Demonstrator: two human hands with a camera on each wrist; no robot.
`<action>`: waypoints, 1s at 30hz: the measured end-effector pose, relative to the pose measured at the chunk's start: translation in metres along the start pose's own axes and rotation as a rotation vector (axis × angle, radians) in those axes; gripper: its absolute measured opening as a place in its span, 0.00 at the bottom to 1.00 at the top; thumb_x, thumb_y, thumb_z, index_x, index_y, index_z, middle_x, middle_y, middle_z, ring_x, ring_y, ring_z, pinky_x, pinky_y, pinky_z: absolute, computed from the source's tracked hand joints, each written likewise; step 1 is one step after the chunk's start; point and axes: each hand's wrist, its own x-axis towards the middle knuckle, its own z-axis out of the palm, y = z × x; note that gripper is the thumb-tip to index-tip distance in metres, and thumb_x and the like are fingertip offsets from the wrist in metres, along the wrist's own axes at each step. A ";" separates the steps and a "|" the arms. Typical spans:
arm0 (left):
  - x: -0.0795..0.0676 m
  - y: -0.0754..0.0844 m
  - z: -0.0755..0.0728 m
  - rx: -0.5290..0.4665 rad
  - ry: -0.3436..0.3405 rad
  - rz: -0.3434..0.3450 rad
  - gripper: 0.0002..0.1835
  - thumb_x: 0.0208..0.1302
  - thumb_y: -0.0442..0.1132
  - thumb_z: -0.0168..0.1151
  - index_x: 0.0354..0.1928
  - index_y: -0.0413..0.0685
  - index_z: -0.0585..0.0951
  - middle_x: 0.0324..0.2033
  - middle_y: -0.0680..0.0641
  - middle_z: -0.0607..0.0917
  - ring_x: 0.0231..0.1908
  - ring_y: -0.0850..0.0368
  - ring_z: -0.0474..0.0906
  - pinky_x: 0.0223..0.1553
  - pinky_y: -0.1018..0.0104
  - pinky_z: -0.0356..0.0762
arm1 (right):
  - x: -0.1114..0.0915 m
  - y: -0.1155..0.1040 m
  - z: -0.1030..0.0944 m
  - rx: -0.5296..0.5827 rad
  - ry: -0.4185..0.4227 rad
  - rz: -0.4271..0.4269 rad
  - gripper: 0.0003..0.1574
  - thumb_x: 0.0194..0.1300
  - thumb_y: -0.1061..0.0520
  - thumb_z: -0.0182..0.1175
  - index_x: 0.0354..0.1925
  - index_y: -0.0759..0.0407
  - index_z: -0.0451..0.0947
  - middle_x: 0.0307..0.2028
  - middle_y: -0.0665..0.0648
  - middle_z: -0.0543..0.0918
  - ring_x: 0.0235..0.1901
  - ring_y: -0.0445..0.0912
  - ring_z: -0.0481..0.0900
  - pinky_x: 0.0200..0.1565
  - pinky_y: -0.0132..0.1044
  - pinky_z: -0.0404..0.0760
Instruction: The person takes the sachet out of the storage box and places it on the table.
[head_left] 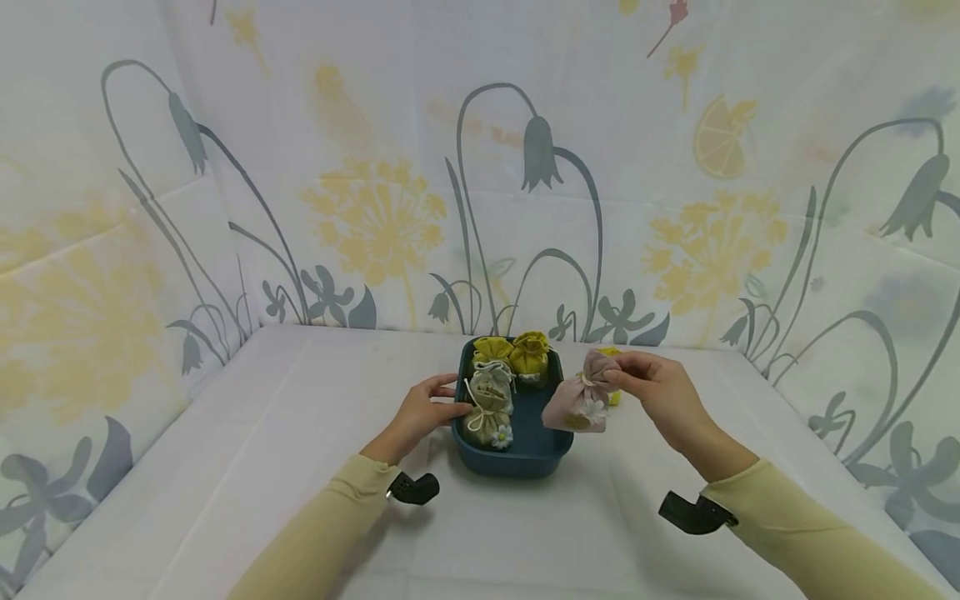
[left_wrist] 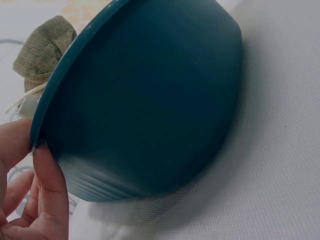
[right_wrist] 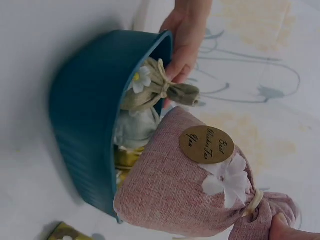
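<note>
A pink drawstring pouch (right_wrist: 170, 175) with a white flower and a round brown label hangs from my right hand (head_left: 667, 396), which pinches its gathered neck. In the head view the pouch overlaps the right rim of a dark teal basin (head_left: 517, 465). My left hand (head_left: 425, 417) grips the basin's left rim between thumb and fingers, as the left wrist view shows. Inside the basin stand an olive-brown pouch (right_wrist: 145, 97) with a white flower, a grey-green pouch (head_left: 491, 383) and two yellow-green pouches (head_left: 529, 360) at the back.
A yellow item (head_left: 615, 398) lies on the table right of the basin, partly hidden behind the pink pouch and right hand. White cloth covers the table (head_left: 315, 400). A flower-printed curtain (head_left: 420, 167) stands behind and at both sides.
</note>
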 end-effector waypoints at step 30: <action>0.003 -0.003 0.001 -0.006 -0.001 -0.015 0.33 0.53 0.34 0.69 0.63 0.45 0.71 0.48 0.40 0.76 0.39 0.53 0.79 0.37 0.62 0.79 | 0.007 0.060 -0.065 -0.175 0.202 0.116 0.25 0.71 0.55 0.50 0.55 0.77 0.68 0.35 0.42 0.76 0.36 0.28 0.69 0.47 0.38 0.71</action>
